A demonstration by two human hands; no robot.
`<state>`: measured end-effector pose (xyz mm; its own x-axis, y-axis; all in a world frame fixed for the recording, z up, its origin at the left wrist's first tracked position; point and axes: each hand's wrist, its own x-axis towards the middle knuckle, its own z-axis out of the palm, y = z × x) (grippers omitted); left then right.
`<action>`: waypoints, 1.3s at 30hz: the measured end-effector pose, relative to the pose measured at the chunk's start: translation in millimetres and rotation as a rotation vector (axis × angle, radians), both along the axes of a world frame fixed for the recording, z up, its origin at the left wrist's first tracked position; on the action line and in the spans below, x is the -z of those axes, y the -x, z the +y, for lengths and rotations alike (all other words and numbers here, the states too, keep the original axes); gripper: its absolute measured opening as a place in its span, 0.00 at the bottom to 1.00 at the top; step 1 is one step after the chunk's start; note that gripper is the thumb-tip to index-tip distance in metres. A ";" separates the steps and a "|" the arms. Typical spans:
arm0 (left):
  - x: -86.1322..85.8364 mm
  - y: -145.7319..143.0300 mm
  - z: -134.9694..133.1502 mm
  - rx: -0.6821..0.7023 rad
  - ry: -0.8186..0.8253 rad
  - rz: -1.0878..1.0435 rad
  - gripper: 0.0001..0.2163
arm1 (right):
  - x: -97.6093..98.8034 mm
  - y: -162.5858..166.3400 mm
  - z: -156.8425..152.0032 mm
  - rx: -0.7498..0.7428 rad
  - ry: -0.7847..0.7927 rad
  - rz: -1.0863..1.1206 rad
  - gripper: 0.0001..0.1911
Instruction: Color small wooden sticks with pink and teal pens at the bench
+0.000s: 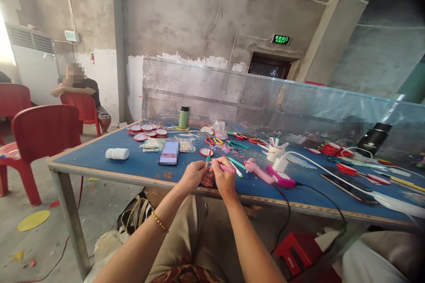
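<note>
Pink pen (229, 169) sits at the centre of the frame, just above the near edge of the blue table (99, 157), gripped crosswise in the right hand (225, 177), whose fingers are curled around it. The left hand (195, 175) touches the right and pinches a thin stick (207, 160) that points up. A white bottle (117, 153) lies to the left, with red discs (148, 131) and a green flask (183, 117) behind it. Right of the hands are a pink tool (262, 172) and a white cup (275, 153). At upper left a person (81, 86) sits on a red chair (83, 106).
</note>
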<state>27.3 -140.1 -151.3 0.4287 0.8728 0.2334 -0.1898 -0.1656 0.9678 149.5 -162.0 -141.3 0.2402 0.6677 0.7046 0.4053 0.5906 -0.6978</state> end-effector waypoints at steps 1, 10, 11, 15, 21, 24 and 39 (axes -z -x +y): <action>-0.1 -0.3 0.1 -0.003 0.003 0.000 0.18 | 0.0 0.1 0.0 -0.003 0.001 0.005 0.11; -0.4 -0.3 -0.3 -0.012 -0.010 0.001 0.18 | 1.1 -0.8 2.1 0.004 -0.011 -0.020 0.10; -0.3 -0.3 -0.2 -0.014 -0.011 0.002 0.18 | 1.1 -0.9 2.2 0.002 -0.010 -0.019 0.10; 0.2 -0.6 0.6 -0.014 0.000 0.009 0.18 | 0.9 -0.9 1.8 -0.005 -0.001 -0.023 0.10; -0.4 0.1 0.4 0.002 0.006 -0.004 0.18 | -0.3 -0.3 0.7 -0.004 -0.005 0.017 0.11; -0.4 -0.2 0.2 -0.004 0.009 -0.003 0.18 | -1.0 -0.1 0.3 -0.009 -0.008 0.026 0.11; -0.5 0.2 -0.5 -0.004 0.007 -0.006 0.16 | -0.2 -0.3 0.9 0.007 -0.010 -0.025 0.10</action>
<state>27.1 -140.6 -150.8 0.4237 0.8761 0.2300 -0.1949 -0.1598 0.9677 149.8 -161.1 -141.1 0.2271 0.6589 0.7171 0.4262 0.5948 -0.6816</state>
